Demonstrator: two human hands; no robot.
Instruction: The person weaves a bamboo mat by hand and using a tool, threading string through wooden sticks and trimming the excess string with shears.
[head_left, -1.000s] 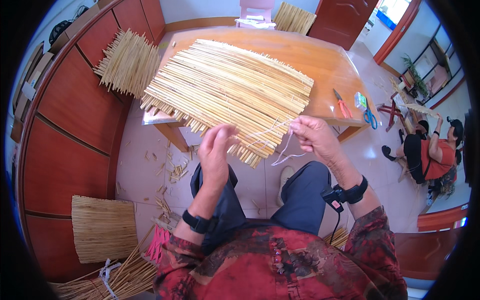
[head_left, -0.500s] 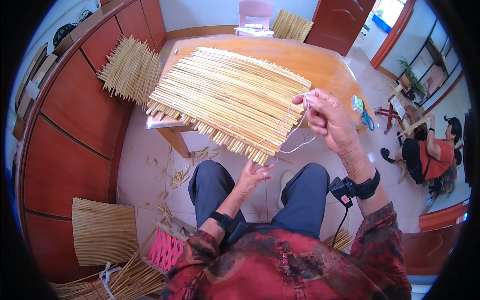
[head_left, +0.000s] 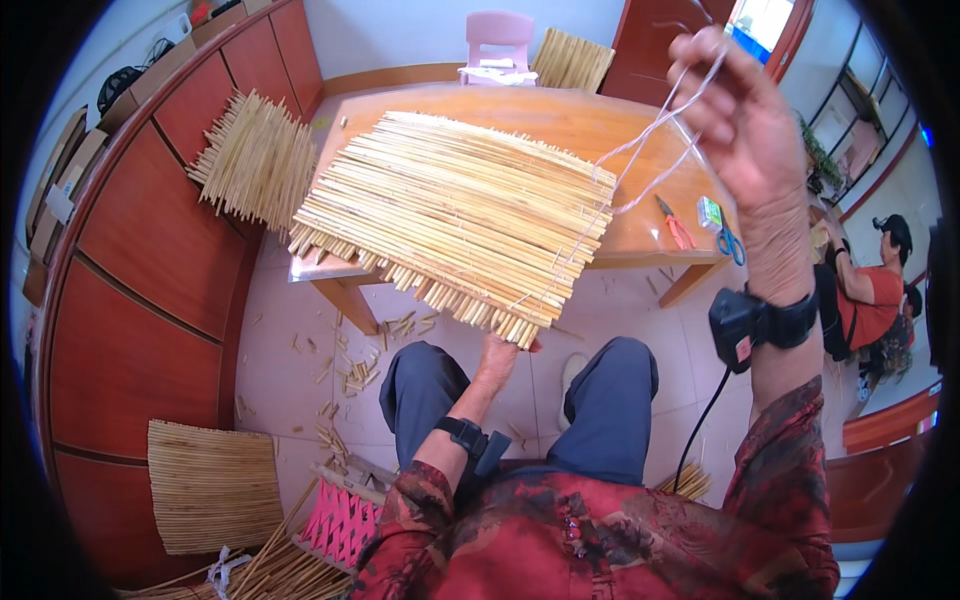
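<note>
A mat of straw-coloured sticks [head_left: 440, 200] lies on the orange table [head_left: 640, 130], its near edge overhanging the table. My right hand [head_left: 735, 130] is raised beyond the mat's right side, fingers closed on a pale twisted string [head_left: 640, 185] that runs in loops from the mat's right edge. My left hand [head_left: 495, 355] is at the mat's near lower corner, gripping it from below, with its fingers mostly hidden. Red-handled pliers [head_left: 675, 225], blue scissors [head_left: 730, 242] and a small box [head_left: 710, 213] lie on the table to the right of the mat.
Stick mats stand at the left cabinet [head_left: 250, 165], [head_left: 215, 480] and behind a pink chair [head_left: 500, 35]. Stick bundles and a pink-webbed stool [head_left: 335, 520] are at lower left. Stick offcuts [head_left: 360, 375] litter the floor. A person in orange [head_left: 865, 290] sits at right.
My right hand has risen up and to the right, drawing the string out. My left hand has moved down to the mat's near corner and now sits under it.
</note>
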